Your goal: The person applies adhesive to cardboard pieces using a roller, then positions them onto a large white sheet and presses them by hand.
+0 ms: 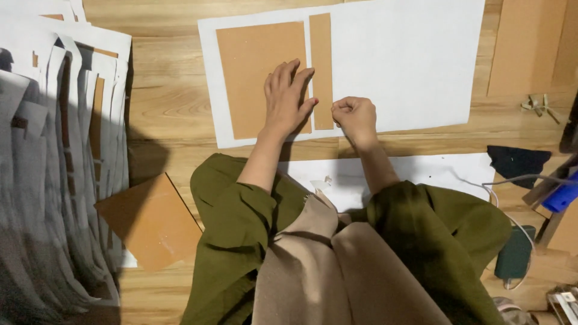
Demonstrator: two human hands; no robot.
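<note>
pressing left hand (288,99) on brown board (260,75), strip (321,69) edge alongside

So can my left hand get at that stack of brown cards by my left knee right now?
Probably yes. The left hand lies flat on the big brown card, holding nothing, and bare floor lies between it and the card stack. Only the left knee sits close by.
</note>
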